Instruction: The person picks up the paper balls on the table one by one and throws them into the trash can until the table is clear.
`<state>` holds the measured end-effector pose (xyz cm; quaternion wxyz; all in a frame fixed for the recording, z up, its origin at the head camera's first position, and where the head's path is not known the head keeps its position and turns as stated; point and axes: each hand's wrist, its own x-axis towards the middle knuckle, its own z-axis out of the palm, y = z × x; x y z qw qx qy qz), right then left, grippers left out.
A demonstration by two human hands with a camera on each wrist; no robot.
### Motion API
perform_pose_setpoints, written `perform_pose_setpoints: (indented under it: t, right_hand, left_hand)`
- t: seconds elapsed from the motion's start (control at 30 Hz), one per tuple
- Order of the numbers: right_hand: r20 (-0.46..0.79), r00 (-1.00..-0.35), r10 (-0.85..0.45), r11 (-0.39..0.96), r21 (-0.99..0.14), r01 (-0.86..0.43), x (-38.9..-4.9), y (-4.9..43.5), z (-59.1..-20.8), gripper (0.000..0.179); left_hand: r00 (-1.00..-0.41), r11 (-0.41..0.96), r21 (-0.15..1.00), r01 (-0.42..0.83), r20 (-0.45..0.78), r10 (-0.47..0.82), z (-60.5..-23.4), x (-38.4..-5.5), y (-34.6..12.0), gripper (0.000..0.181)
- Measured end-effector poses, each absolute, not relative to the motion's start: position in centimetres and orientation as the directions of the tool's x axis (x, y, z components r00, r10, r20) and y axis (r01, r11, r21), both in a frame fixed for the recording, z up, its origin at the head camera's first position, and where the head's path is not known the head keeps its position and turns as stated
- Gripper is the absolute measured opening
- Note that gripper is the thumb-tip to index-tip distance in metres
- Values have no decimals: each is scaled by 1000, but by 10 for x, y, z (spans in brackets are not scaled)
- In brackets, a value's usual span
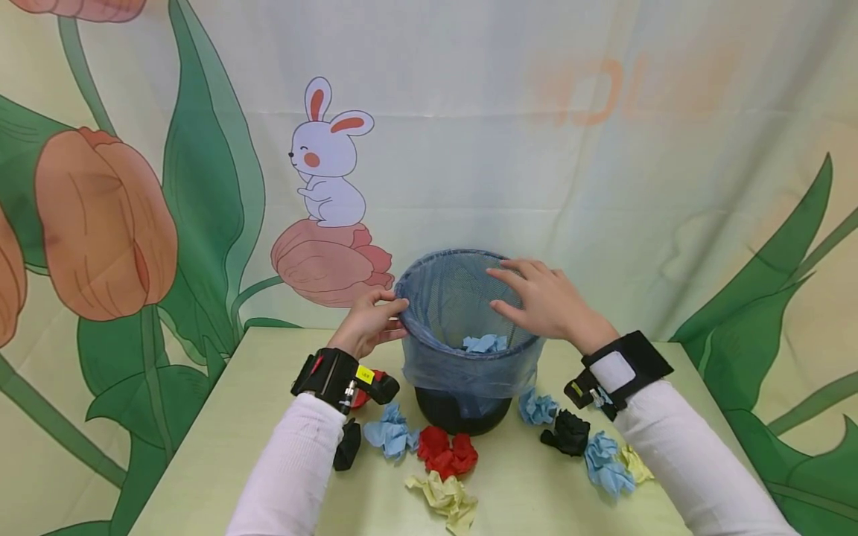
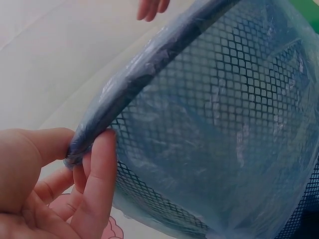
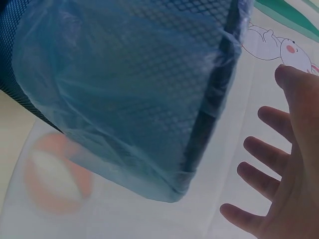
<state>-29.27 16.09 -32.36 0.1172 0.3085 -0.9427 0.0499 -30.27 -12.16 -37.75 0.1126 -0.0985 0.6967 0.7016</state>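
A mesh wastebasket [image 1: 469, 372] stands on the table, lined with a translucent blue trash bag [image 1: 429, 372] folded over its rim. My left hand [image 1: 370, 321] pinches the bag-covered rim at the left; in the left wrist view, thumb and fingers of that hand [image 2: 70, 184] lie on both sides of the rim. My right hand [image 1: 543, 298] hovers at the basket's right rim, fingers spread. The right wrist view shows this hand [image 3: 284, 149] apart from the rim, holding nothing. Inside the basket lies a crumpled light blue paper ball [image 1: 485, 343].
Crumpled papers lie around the basket: red [image 1: 447, 452], yellow [image 1: 445, 500], blue [image 1: 392, 432] and black [image 1: 347, 445] in front and left, with black [image 1: 568, 433] and blue [image 1: 607, 465] at right. A printed curtain [image 1: 469, 171] hangs behind the table [image 1: 201, 461].
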Motion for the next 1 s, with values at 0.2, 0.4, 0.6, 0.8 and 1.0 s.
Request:
perform_pose_setpoints:
  t: [0.2,0.4,0.6,0.8,1.0]
  right_hand:
    - [359,-736,-575,781,-28,-624,-290,171,-333,45]
    - [417,-706,-573,766,-35,-642,-287,179,-338,40]
    - [423,-722,-547,782,-48,-621,-280,188,-341,38]
    - [480,-714,-510,791,-64,-608,-276,200,-349,35]
    - [530,-717,-453,803,-106,-586,-271,212,-362,33]
  left_hand:
    - [-956,3,956,-293,-293,28,-377,-303,-122,33]
    - [-957,7,957,-290,-290,29,-377,-302,-122,29]
    - [-954,6,955,-297,-297,38,-377,-302,-121,30]
    - [-955,6,956,-293,-293,36,-377,-302,-122,30]
    - [-954,3,954,-299,-299,34,-376,-303,-122,31]
